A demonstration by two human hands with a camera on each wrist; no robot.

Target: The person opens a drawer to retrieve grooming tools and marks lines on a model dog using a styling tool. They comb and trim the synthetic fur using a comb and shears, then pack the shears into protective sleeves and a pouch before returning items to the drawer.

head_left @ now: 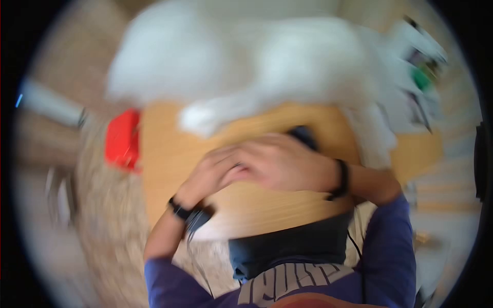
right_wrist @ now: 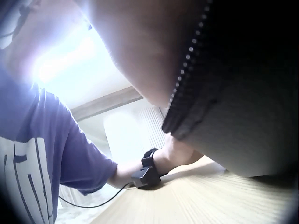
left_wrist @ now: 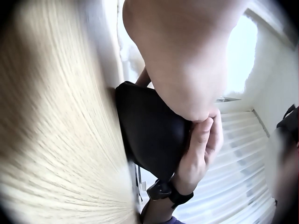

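Note:
A black zippered pouch (left_wrist: 152, 128) stands on edge close over the wooden table in the left wrist view. Its zip teeth and dark side (right_wrist: 233, 112) fill the right of the right wrist view. My right hand (head_left: 292, 164) grips the pouch, thumb and fingers bent at its edge. Against it lies my left hand (head_left: 213, 167), fingers overlapping the right hand and holding the pouch's near end; the pouch hides most of these fingers in the right wrist view. From above, only a dark corner of the pouch (head_left: 304, 136) shows past the right hand.
The wooden table (head_left: 169, 154) lies under both hands. White plastic bags (head_left: 308, 56) cover its far side. Left of the table is a red case (head_left: 123, 138). At the far right, small items with a green one (head_left: 421, 78) lie on a white surface. Cables hang from both wrist cameras.

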